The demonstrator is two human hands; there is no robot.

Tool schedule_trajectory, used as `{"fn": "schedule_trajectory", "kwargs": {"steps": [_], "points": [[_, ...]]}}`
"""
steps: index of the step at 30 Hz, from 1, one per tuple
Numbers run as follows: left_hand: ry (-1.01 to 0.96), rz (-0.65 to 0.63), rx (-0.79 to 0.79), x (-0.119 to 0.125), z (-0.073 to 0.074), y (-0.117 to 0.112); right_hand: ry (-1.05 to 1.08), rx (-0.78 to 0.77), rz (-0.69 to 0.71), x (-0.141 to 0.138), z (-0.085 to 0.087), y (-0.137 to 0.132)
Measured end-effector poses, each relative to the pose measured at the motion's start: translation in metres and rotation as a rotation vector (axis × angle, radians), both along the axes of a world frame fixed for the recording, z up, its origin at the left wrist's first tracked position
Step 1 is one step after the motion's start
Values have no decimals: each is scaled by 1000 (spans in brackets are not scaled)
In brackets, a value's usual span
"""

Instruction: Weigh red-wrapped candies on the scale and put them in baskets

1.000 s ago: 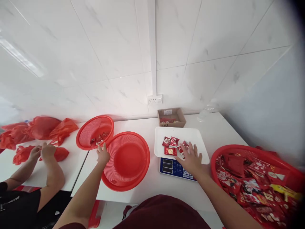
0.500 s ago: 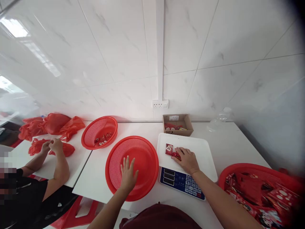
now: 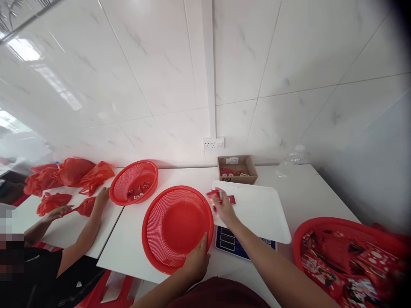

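Observation:
My left hand point(image 3: 196, 259) grips the near right rim of a round red plastic basket point(image 3: 180, 231), thumb over the edge. The basket looks bare inside. Above the left edge of the scale's white tray point(image 3: 257, 209), my right hand point(image 3: 224, 210) is closed on small red packets point(image 3: 214, 196), slightly blurred, close to the basket's rim. One more red packet point(image 3: 231, 199) lies on the tray just beyond the fingers. My right forearm partly covers the scale's blue keypad panel point(image 3: 236, 246).
A cardboard box point(image 3: 237, 169) with small packets and a clear plastic bottle point(image 3: 287, 164) stand by the wall. At right is a red basket point(image 3: 321, 222) full of red packages. Another red basket point(image 3: 134, 182) holds a few packets. A co-worker's hands point(image 3: 59, 212) handle red bags point(image 3: 86, 206) at left.
My left hand has gone from inside the basket to its near right rim. My right hand has lifted packets off the tray and moved left. The co-worker's hands have moved apart.

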State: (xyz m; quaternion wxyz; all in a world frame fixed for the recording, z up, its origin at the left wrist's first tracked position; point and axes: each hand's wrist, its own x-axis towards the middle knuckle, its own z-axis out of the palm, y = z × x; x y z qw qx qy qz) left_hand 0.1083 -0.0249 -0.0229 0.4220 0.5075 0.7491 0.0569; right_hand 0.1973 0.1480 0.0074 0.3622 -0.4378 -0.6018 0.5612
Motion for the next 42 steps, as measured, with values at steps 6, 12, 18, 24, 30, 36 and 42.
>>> {"fn": "schedule_trajectory", "kwargs": {"steps": [6,12,18,24,30,36,42], "points": [[-11,-10,2,0,4,1,-522,279,240,-15,-18,1],[25,-31,-3,-1,7,-2,-816,373,183,56,-45,24],[25,-45,38,-3,4,-4,-699,275,59,66,-43,20],[-11,-13,90,-6,-4,-3,-407,218,157,21,-15,-16],[55,-72,71,-13,-4,-3,-405,438,33,64,-1,-28],[198,-205,35,-33,4,1,-820,278,-431,229,-41,-37],[405,-257,15,-65,13,24,-1140,-111,-183,314,-82,-92]]}}
